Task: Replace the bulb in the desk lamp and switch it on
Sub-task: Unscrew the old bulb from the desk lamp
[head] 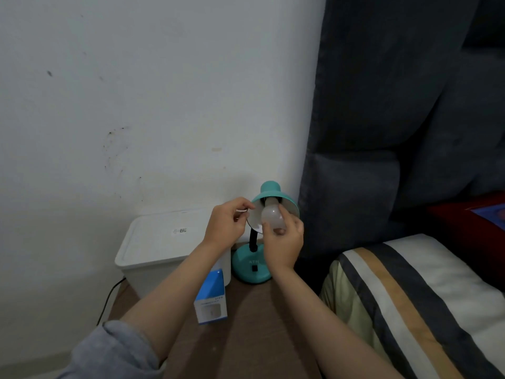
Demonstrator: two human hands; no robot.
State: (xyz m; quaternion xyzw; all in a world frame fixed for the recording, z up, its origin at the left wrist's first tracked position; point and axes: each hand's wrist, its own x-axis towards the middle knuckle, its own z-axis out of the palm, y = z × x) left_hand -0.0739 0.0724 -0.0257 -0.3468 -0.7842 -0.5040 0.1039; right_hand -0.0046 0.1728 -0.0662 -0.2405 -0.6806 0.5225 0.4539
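A teal desk lamp stands on a brown table, its round base (251, 270) bearing a black switch. Its shade (269, 190) is tilted toward me, white inside. A frosted white bulb (272, 216) sticks out of the socket in the shade. My right hand (282, 243) is wrapped around the bulb's round end from below. My left hand (228, 224) pinches the left rim of the shade between thumb and fingers. The bulb is dark.
A blue and white bulb box (211, 299) stands on the table (246, 337) in front of a white lidded bin (166, 244). A black cable (109, 296) runs down the left. A dark grey headboard (382, 132) and a striped pillow (410, 296) are on the right.
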